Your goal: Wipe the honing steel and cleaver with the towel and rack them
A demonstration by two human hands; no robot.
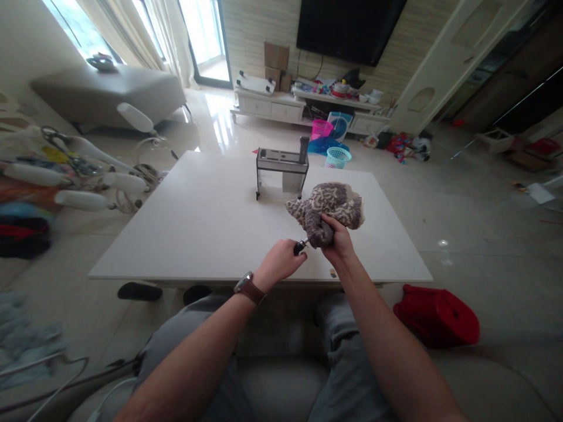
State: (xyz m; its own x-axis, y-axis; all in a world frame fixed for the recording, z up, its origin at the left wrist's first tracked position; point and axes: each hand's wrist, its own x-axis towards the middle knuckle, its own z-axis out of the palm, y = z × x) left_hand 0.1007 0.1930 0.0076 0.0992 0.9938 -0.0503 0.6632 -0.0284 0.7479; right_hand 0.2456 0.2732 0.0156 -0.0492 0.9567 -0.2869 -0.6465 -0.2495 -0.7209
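Note:
My left hand (281, 262) is closed round a black handle (299, 247) of a tool whose far end is hidden; a watch sits on that wrist. My right hand (336, 237) grips a brown patterned cloth (328, 208) that is bunched round the tool's far end. Both hands are over the near edge of a white low table (197, 223). A metal rack (281, 170) with a dark handle standing in it sits at the table's middle, just behind the cloth.
A red bag (435, 322) lies on the floor at the right. A drying rack (74, 170) with clutter stands at the left. Plastic baskets (338, 156), a TV stand (308, 105) and a TV are at the back. My knees are under the table edge.

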